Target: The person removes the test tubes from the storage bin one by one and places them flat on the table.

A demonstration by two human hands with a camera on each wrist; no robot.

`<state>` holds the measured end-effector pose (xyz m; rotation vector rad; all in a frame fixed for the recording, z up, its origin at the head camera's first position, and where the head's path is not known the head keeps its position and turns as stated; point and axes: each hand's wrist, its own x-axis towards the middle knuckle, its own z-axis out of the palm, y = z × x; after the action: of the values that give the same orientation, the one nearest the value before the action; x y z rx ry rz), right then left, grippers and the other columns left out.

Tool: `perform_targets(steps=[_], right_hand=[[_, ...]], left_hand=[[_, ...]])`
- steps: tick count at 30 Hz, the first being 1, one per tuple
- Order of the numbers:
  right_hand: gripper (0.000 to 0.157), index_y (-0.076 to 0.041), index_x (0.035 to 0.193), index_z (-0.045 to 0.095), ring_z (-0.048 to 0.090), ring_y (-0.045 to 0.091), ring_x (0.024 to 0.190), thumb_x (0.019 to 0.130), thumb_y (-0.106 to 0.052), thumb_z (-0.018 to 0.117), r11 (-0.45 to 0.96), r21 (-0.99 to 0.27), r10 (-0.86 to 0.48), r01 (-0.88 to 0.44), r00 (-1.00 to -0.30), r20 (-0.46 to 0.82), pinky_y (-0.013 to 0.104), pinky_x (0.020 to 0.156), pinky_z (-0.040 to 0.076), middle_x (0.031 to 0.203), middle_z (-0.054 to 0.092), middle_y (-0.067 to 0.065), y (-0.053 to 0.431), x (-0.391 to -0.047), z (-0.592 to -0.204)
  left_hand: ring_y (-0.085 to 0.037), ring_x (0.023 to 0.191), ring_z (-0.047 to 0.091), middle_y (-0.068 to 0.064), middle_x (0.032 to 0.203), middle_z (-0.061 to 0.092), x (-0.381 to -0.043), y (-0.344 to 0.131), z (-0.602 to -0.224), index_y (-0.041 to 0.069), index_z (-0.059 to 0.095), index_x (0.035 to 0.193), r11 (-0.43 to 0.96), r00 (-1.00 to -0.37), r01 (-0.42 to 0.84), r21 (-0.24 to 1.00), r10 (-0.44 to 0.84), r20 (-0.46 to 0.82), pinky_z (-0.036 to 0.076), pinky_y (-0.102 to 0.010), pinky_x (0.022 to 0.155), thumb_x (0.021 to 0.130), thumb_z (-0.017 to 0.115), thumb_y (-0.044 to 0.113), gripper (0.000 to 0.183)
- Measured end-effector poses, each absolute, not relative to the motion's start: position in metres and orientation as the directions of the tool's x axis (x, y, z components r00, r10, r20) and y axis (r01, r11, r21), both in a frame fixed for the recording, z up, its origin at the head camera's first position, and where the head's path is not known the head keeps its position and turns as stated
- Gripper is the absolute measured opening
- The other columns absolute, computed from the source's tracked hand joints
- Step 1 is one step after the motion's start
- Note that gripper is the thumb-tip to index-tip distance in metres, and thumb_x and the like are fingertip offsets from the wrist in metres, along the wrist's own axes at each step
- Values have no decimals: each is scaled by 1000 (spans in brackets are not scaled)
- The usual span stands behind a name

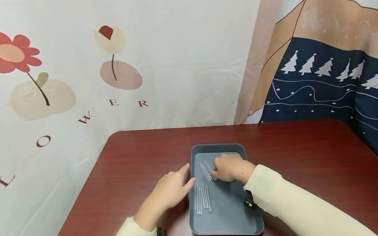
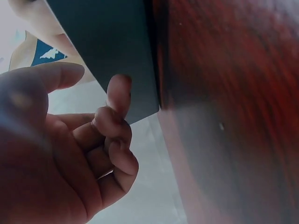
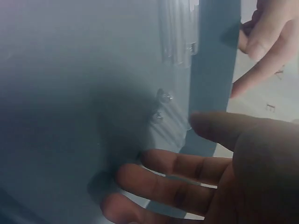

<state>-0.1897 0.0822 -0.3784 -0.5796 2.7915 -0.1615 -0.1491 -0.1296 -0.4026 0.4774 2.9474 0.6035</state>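
A grey rectangular tray [image 1: 230,220] holds thin, clear tubes that look like small test tubes. One group of tubes [image 1: 199,200] lies side by side near the tray's left wall. Farther back, a few slanted tubes [image 1: 205,172] lie beside my right hand [image 1: 231,167]. In the right wrist view, its thumb and forefinger stand apart on either side of the slanted tubes [image 3: 168,121], with no tube pinched. At the tray's left edge is my left hand [image 1: 169,190], thumb and forefinger extended, the other fingers loosely bent. It holds nothing; contact with the rim is unclear.
The tray stands on a reddish-brown wooden table [image 1: 138,155]. Behind the table hangs a pale cloth [image 1: 184,59] with flowers and letters. A dark blue cloth [image 1: 314,97] with white trees is at the right.
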Motion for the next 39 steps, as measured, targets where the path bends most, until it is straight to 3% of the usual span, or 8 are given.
perform_targets(steps=[3,8,11,15,18,22,33,39], right_hand=[[34,-15,73,64,52,16,60,98,-38,62,916,-160,-400,-369,-875,-273,35,58,45,64,55,1,81,-193,-384],[31,-15,76,65,51,16,60,99,-35,62,913,-164,-407,-374,-863,-299,32,57,43,65,54,2,76,-198,-386],[25,-13,84,67,52,15,61,98,-33,63,912,-173,-409,-372,-857,-312,31,58,42,66,55,2,72,-198,-387],[25,-12,83,68,52,15,59,98,-32,64,914,-176,-405,-367,-854,-325,29,55,41,65,53,2,70,-198,-388],[27,-13,79,64,52,15,58,98,-32,64,916,-171,-400,-363,-857,-325,28,54,40,64,52,2,70,-199,-389],[27,-14,77,63,51,15,58,97,-32,65,918,-157,-397,-365,-858,-326,29,54,41,64,52,2,71,-201,-391],[24,-11,80,66,54,16,59,97,-28,65,912,-192,-408,-361,-843,-351,30,54,44,67,56,4,69,-203,-392],[31,-14,70,60,51,14,54,98,-27,63,886,-263,-453,-382,-834,-314,27,49,39,61,51,2,76,-204,-390]], left_hand=[[-18,67,64,4,58,51,-149,-131,-404,6,36,155,861,-941,282,423,333,-52,56,-42,74,99,58,38,68],[-22,80,70,1,66,59,-150,-132,-406,10,18,161,838,-924,309,449,376,-65,56,-45,86,100,58,37,78],[-27,94,72,-11,90,72,-150,-133,-407,8,18,160,828,-916,328,454,396,-61,55,-47,93,100,59,34,77],[-25,102,71,-20,119,70,-150,-133,-407,6,21,159,825,-911,331,457,405,-72,55,-46,94,100,58,28,73],[-18,77,68,-13,89,72,-151,-132,-406,6,18,160,821,-905,337,461,417,-81,55,-39,80,100,57,26,74],[-10,53,47,3,59,48,-152,-131,-405,7,15,161,818,-899,344,462,429,-90,46,-30,66,100,56,25,75],[-6,51,40,7,58,40,-151,-134,-407,7,17,160,799,-890,340,495,444,-104,42,-25,56,100,55,21,73],[-5,51,39,8,59,40,-153,-134,-407,5,15,160,791,-888,341,509,448,-101,41,-24,54,97,55,16,75]])
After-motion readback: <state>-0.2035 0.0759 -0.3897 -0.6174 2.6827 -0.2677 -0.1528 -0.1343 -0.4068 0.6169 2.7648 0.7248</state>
